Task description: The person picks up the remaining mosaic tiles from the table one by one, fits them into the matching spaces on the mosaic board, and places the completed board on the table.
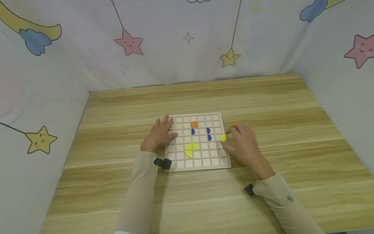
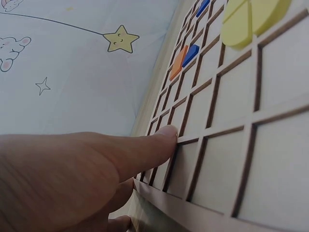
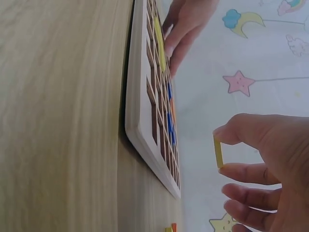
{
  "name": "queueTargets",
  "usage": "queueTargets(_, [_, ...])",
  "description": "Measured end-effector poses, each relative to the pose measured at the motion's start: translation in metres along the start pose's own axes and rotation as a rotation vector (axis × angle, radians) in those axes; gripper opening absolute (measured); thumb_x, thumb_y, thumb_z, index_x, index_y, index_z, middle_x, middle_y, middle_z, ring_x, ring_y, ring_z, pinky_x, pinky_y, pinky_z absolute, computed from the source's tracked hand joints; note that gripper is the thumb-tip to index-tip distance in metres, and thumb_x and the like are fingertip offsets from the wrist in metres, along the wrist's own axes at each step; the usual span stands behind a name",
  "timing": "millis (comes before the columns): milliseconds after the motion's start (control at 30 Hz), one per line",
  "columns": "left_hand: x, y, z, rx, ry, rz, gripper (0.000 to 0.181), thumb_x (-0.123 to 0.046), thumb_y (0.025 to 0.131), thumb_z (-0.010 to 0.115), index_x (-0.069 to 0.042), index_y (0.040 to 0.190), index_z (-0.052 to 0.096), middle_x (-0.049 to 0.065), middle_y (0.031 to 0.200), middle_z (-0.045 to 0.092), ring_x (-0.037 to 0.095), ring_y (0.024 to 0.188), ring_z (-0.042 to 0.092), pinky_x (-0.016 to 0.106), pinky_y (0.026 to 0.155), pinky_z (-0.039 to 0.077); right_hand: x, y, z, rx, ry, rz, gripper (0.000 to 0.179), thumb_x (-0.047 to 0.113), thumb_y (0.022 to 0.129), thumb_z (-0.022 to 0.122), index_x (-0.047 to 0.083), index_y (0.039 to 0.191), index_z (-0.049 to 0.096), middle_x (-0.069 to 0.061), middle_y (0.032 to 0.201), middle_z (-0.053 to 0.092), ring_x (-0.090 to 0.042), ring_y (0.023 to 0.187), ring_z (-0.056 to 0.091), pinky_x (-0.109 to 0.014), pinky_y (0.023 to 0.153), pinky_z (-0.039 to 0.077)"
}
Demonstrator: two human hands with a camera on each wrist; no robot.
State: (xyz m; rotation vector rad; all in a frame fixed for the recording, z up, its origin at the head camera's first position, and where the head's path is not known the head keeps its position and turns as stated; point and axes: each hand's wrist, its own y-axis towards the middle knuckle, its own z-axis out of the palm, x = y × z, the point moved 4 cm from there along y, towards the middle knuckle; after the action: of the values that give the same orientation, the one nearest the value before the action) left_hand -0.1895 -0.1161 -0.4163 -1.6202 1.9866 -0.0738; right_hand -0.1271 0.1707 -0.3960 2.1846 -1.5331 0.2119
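A wooden grid board [image 1: 179, 163] lies on the table. My left hand [image 1: 159, 135] rests on its left edge with fingers spread, the thumb [image 2: 149, 147] reaching over the nearest cells. Between thumb and index fingertip, my right hand [image 1: 245, 148] pinches a thin yellow piece [image 3: 218, 152], held over the board's right edge; the right wrist view shows it edge-on. Three yellow quarter-circle pieces [image 1: 189, 152] sit together in the grid's lower middle. Higher up are an orange square [image 1: 194, 124] and three blue half-circle pieces [image 1: 208, 130].
An orange piece [image 1: 235, 123] lies right of the board, partly hidden behind my right hand. Beside it, the right wrist view shows a bit of a yellow piece [image 3: 168, 229]. Patterned fabric walls [image 1: 187, 65] stand along the back and sides of the wood-grain table [image 1: 117, 107].
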Motion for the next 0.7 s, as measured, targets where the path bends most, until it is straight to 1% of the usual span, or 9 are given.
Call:
queueTargets(133, [0.000, 0.000, 0.000, 0.000, -0.006, 0.001, 0.070, -0.037, 0.100, 0.045, -0.009, 0.154, 0.011, 0.012, 0.161, -0.007, 0.045, 0.145, -0.007, 0.061, 0.116, 0.004, 0.008, 0.002, 0.003, 0.015, -0.004, -0.017, 0.033, 0.027, 0.079, 0.072, 0.005, 0.102, 0.063, -0.012, 0.109, 0.059, -0.035, 0.107, 0.051, -0.053, 0.087, 0.041])
queueTargets(367, [0.002, 0.000, 0.001, 0.004, -0.010, -0.010, 0.071, -0.039, 0.100, 0.046, -0.012, 0.155, 0.010, 0.009, 0.162, -0.008, 0.042, 0.146, -0.008, 0.060, 0.117, 0.003, 0.017, 0.005, 0.006, 0.039, -0.022, -0.030, 0.033, 0.029, 0.080, 0.070, 0.005, 0.102, 0.064, -0.010, 0.106, 0.060, -0.034, 0.102, 0.054, -0.047, 0.085, 0.043])
queueTargets(567, [0.002, 0.000, 0.001, 0.000, -0.013, -0.006, 0.071, -0.038, 0.100, 0.046, -0.011, 0.155, 0.010, 0.010, 0.162, -0.007, 0.043, 0.146, -0.008, 0.060, 0.117, 0.003, 0.024, 0.006, 0.011, 0.074, -0.017, -0.020, 0.033, 0.030, 0.082, 0.069, 0.006, 0.104, 0.063, -0.009, 0.106, 0.059, -0.031, 0.100, 0.051, -0.045, 0.085, 0.041])
queueTargets(633, [0.002, -0.001, 0.001, -0.003, -0.013, -0.004, 0.071, -0.038, 0.100, 0.046, -0.011, 0.155, 0.011, 0.010, 0.162, -0.007, 0.043, 0.146, -0.008, 0.060, 0.116, 0.003, 0.027, 0.006, 0.013, 0.078, -0.013, -0.024, 0.032, 0.030, 0.082, 0.069, 0.007, 0.103, 0.064, -0.008, 0.105, 0.058, -0.030, 0.101, 0.051, -0.044, 0.087, 0.040])
queueTargets(700, [0.002, 0.000, 0.001, -0.005, -0.013, -0.003, 0.071, -0.038, 0.099, 0.046, -0.011, 0.155, 0.011, 0.011, 0.162, -0.007, 0.043, 0.146, -0.007, 0.060, 0.116, 0.003, 0.030, 0.007, 0.015, 0.080, -0.016, -0.031, 0.030, 0.029, 0.082, 0.068, 0.007, 0.102, 0.064, -0.007, 0.105, 0.058, -0.031, 0.104, 0.050, -0.045, 0.091, 0.040])
